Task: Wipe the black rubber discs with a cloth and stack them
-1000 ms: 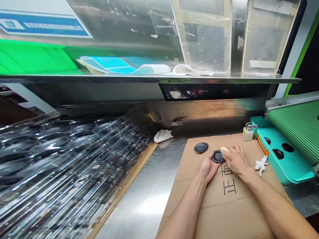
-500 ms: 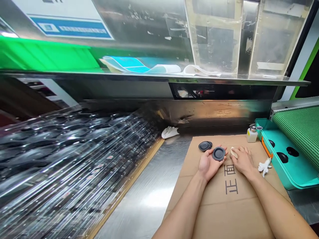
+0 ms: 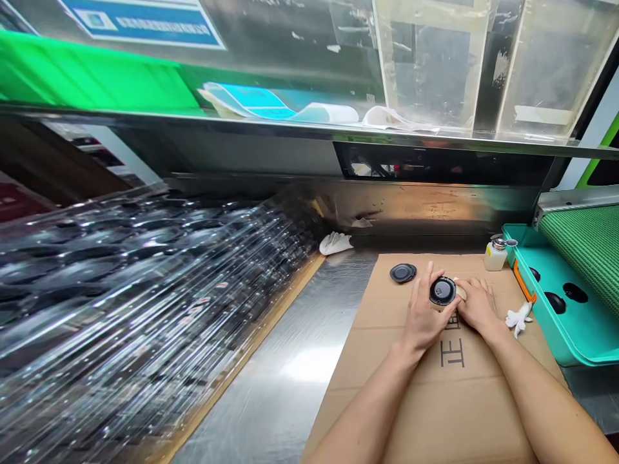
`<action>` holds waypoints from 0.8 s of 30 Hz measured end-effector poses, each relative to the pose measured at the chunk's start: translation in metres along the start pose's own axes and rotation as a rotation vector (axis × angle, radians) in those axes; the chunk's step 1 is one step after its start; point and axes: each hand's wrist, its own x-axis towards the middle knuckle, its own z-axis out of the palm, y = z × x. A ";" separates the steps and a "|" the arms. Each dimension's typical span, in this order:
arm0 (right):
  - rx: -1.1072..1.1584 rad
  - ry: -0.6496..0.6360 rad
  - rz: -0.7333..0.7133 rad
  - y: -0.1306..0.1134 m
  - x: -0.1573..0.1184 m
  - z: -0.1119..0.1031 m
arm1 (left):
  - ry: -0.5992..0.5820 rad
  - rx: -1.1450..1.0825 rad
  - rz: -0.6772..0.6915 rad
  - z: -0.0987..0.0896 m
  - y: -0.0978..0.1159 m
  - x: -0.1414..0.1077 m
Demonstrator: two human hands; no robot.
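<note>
My left hand [image 3: 425, 312] grips a round black part [image 3: 442, 291] by its edge, between thumb and fingers, above the cardboard sheet [image 3: 387, 386]. The side facing me has a raised rim and a lighter ring in the middle. Close beside it, my right hand [image 3: 476, 306] pinches a small cream-coloured pad or folded cloth [image 3: 459, 292], which is partly hidden by the fingers. Whether the pad touches the black part I cannot tell. More round black parts [image 3: 403, 273] lie overlapping on the cardboard to the left. Dark handwritten characters mark the sheet below my hands.
A small pump bottle [image 3: 496, 254] stands at the cardboard's back right. Beside it is a teal bin [image 3: 546, 322] holding several black parts, under a green conveyor belt [image 3: 585, 238]. White crumpled cloth [image 3: 518, 319] and a white glove [image 3: 336, 243] lie about. Stacked clear trays [image 3: 145, 303] fill the left.
My left hand has gone from palm-up to gripping the black part by its edge, turning its other face toward me. It has moved right, closer to my right hand. The camera view has shifted slightly.
</note>
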 end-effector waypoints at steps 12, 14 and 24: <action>-0.012 0.029 -0.007 0.003 0.001 0.004 | -0.045 0.799 0.478 -0.005 -0.008 0.002; -0.006 0.030 -0.006 0.004 0.001 0.004 | -0.040 0.820 0.510 -0.006 -0.010 0.002; -0.018 0.042 -0.017 0.002 0.000 0.003 | -0.044 0.707 0.407 -0.002 -0.002 -0.001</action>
